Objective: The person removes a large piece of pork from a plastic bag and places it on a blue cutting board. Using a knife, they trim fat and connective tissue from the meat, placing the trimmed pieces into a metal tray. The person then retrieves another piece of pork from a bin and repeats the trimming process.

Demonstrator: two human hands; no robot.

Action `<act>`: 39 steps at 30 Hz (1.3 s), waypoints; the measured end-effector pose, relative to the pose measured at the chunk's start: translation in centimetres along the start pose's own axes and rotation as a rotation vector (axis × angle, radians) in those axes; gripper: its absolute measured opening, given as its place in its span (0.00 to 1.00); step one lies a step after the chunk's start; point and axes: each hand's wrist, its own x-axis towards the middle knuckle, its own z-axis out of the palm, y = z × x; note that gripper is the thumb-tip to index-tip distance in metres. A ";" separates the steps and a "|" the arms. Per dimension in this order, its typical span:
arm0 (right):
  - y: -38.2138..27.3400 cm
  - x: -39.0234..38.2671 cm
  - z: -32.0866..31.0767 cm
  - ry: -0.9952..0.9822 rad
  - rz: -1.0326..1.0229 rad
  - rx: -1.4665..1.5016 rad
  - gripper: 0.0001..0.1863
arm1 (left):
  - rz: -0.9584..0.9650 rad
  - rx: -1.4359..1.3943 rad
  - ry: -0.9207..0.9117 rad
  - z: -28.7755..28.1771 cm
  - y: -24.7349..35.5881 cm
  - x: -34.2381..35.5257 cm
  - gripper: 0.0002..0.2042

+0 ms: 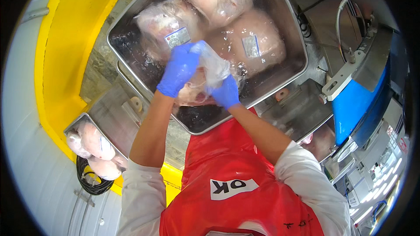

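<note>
Both my hands wear blue gloves and are over a steel tub [194,120] of bagged raw meat. My left hand [179,67] is closed on the loose upper part of a clear plastic bag [215,66]. My right hand [225,92] grips the same bag lower down, on its right side. A pale pink piece of meat [191,94] shows below the bag's bunched plastic, at the tub's near side. Three other bagged meat pieces lie farther in the tub: one at the left [164,22], one at the back [214,0], one at the right [260,39]. Each carries a label.
A second steel bin [111,113] at the lower left holds several bagged pieces [98,142]. Another steel container [302,109] stands to the right. A yellow frame [65,30] runs along the left, near a coiled black hose [94,188]. Blue-sided equipment [358,105] stands at the right.
</note>
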 end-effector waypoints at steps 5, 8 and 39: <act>1.4 8.5 -1.4 0.247 0.241 0.292 0.17 | 0.047 -0.179 0.023 -3.2 2.4 -0.1 0.14; -2.5 14.9 -7.6 0.125 0.105 0.541 0.21 | 0.145 -0.224 0.059 -4.3 2.3 0.8 0.21; 2.9 7.4 3.3 -0.101 0.104 -0.342 0.18 | -0.017 -0.007 0.343 -11.5 -3.9 0.0 0.06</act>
